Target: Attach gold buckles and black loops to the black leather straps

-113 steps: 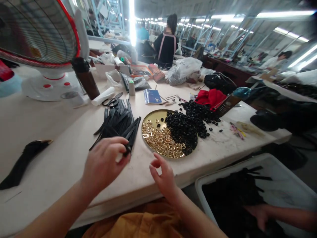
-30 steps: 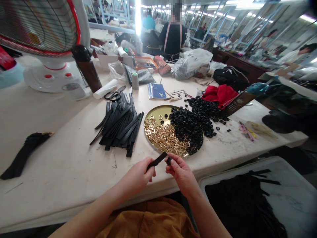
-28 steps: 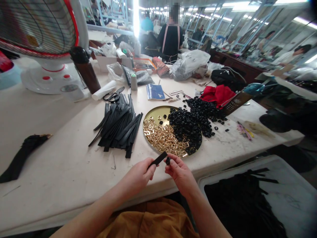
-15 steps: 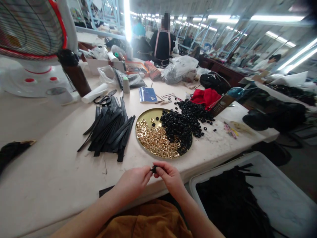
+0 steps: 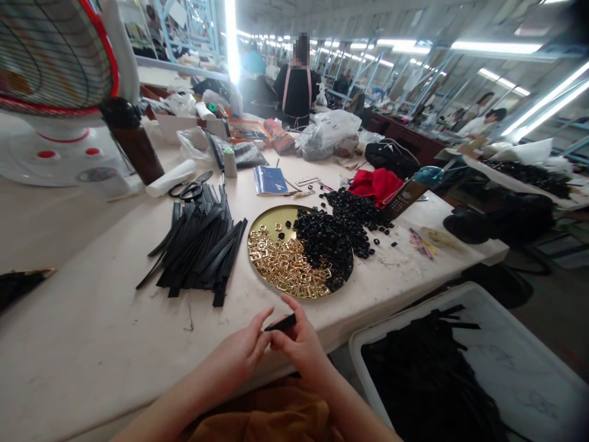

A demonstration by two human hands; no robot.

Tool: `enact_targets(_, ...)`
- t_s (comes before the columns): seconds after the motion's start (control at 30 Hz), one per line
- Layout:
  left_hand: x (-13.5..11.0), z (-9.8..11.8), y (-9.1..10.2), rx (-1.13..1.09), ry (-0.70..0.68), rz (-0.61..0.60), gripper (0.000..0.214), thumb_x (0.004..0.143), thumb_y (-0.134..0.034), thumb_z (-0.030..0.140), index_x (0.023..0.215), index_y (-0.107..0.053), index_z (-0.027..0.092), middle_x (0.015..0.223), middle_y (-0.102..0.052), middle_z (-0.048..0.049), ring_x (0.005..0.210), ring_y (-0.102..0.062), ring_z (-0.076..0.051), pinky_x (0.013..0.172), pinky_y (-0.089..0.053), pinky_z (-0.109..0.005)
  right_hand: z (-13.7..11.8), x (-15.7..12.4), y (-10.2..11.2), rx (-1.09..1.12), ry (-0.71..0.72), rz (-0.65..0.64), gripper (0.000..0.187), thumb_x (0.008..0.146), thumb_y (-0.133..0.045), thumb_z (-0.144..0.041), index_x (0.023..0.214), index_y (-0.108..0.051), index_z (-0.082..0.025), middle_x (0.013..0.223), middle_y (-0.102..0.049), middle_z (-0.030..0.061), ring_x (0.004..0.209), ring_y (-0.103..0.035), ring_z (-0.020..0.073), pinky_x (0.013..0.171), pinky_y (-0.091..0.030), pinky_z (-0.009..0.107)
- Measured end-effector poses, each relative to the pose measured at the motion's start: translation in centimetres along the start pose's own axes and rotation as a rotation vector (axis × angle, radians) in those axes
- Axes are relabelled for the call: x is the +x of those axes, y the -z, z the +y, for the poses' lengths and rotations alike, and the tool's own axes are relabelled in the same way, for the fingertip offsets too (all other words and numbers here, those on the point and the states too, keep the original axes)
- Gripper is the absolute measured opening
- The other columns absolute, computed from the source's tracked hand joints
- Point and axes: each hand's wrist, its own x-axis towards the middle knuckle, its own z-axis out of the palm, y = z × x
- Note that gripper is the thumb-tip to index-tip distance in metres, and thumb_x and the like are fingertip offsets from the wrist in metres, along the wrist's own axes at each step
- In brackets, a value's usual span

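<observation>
Pinched short black strap [image 5: 281, 322] by closed fingers of left hand [image 5: 239, 355] and right hand [image 5: 301, 348], long axis crosswise, right hand nearer, over table [image 5: 115, 344] edge, just short of buckle tray [image 5: 275, 216].

A pale worktable [image 5: 92, 344] carries a fanned pile of black straps [image 5: 196, 248] at its middle, with a round gold tray [image 5: 267, 216] just right of it and loose black rings [image 5: 363, 212] spilling farther right. Beyond lie scissors [image 5: 186, 190], a blue booklet [image 5: 270, 180] and a red cloth [image 5: 375, 183]. A white fan base [image 5: 55, 162] stands far left.
</observation>
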Motion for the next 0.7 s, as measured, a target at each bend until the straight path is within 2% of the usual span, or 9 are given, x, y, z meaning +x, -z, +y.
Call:
enact_targets(0.1, 0.2, 0.1, 0.2, -0.061, -0.059, 0.038, 0.043, 0.087, -0.032, 0.040, 0.123, -0.044, 0.020, 0.105, -0.063, -0.0064, 0.097, -0.056, -0.021, 0.081, -0.040, -0.027, -0.8, 0.5, 1.2, -0.242, 0.100, 0.063, 0.064, 0.073, -0.063, -0.032, 0.128, -0.031, -0.025, 0.084, -0.060, 0.0013, 0.066, -0.055, 0.0141, 0.063, -0.046, 0.028)
enact_targets(0.13, 0.3, 0.2, 0.3, -0.070, -0.069, 0.048, 0.040, 0.087, -0.032, 0.041, 0.115, -0.050, 0.020, 0.100, -0.064, -0.0050, 0.092, -0.057, -0.020, 0.078, -0.041, -0.026, -1.4, 1.1, 2.2, -0.391, 0.154, 0.129, 0.056, 0.074, -0.061, -0.034, 0.123, -0.037, -0.024, 0.087, -0.059, 0.0024, 0.067, -0.055, 0.0146, 0.063, -0.045, 0.028)
enact_targets(0.2, 0.5, 0.6, 0.5, -0.077, -0.065, 0.067, 0.036, 0.086, -0.032, 0.042, 0.099, -0.057, 0.019, 0.084, -0.064, -0.0025, 0.078, -0.057, -0.019, 0.069, -0.041, -0.025, -3.0, 2.8, 4.7, -0.780, 0.245, 0.316, 0.026, 0.082, -0.050, -0.036, 0.102, -0.054, -0.019, 0.086, -0.059, 0.0056, 0.075, -0.055, 0.0174, 0.069, -0.043, 0.030)
enact_targets(0.27, 0.6, 1.0, 0.5, -0.082, -0.053, 0.093, 0.035, 0.086, -0.032, 0.042, 0.087, -0.057, 0.018, 0.074, -0.061, -0.0009, 0.071, -0.055, -0.017, 0.064, -0.039, -0.024, -4.5, 4.8, 6.9, -1.217, 0.158, 0.395, 0.020, 0.083, -0.047, -0.033, 0.088, -0.059, -0.017, 0.088, -0.060, 0.0090, 0.080, -0.056, 0.0200, 0.072, -0.040, 0.032)
enact_targets(0.37, 0.6, 1.2, 0.2, -0.099, -0.068, 0.095, 0.031, 0.086, -0.033, 0.040, 0.082, -0.055, 0.018, 0.073, -0.059, -0.0002, 0.070, -0.054, -0.016, 0.064, -0.038, -0.024, -5.5, 7.4, 8.4, -1.457, -0.005, 0.425, 0.019, 0.082, -0.047, -0.028, 0.080, -0.060, -0.014, 0.083, -0.062, 0.0139, 0.078, -0.058, 0.0226, 0.068, -0.039, 0.032)
enact_targets(0.47, 0.2, 0.8, 0.0, -0.093, -0.048, 0.089, 0.028, 0.085, -0.035, 0.038, 0.077, -0.053, 0.017, 0.068, -0.056, 0.0005, 0.066, -0.053, -0.015, 0.060, -0.037, -0.024, -5.9, 8.1, 8.7, -1.425, -0.016, 0.416, 0.015, 0.079, -0.047, -0.019, 0.073, -0.060, -0.012, 0.076, -0.063, 0.0146, 0.075, -0.059, 0.0231, 0.065, -0.039, 0.031)
enact_targets(0.57, 0.2, 0.4, 0.0, -0.167, 0.011, 0.076, 0.030, 0.085, -0.034, 0.041, 0.076, -0.050, 0.017, 0.053, -0.046, 0.0046, 0.050, -0.045, -0.012, 0.049, -0.034, -0.022, -6.5, 6.9, 8.1, -1.368, 0.033, 0.386, 0.013, 0.079, -0.047, -0.018, 0.076, -0.059, -0.015, 0.077, -0.063, 0.0096, 0.075, -0.058, 0.0200, 0.066, -0.039, 0.030)
enact_targets(0.63, 0.6, 0.5, 0.0, -0.283, 0.014, 0.081, 0.033, 0.084, -0.034, 0.045, 0.079, -0.049, 0.016, 0.051, -0.042, 0.0066, 0.043, -0.040, -0.009, 0.043, -0.031, -0.021, -6.8, 5.4, 6.8, -1.148, 0.099, 0.283, 0.013, 0.081, -0.047, -0.026, 0.080, -0.057, -0.017, 0.075, -0.061, 0.0038, 0.071, -0.056, 0.0162, 0.064, -0.040, 0.027)
enact_targets(0.7, 1.3, 0.8, 0.0, -0.407, -0.009, 0.095, 0.033, 0.081, -0.038, 0.048, 0.080, -0.047, 0.016, 0.050, -0.040, 0.0078, 0.040, -0.036, -0.007, 0.039, -0.029, -0.019, -6.6, 3.9, 4.8, -0.653, 0.145, 0.088, 0.017, 0.079, -0.051, -0.035, 0.080, -0.054, -0.019, 0.070, -0.059, 0.0002, 0.064, -0.054, 0.0138, 0.060, -0.041, 0.025)
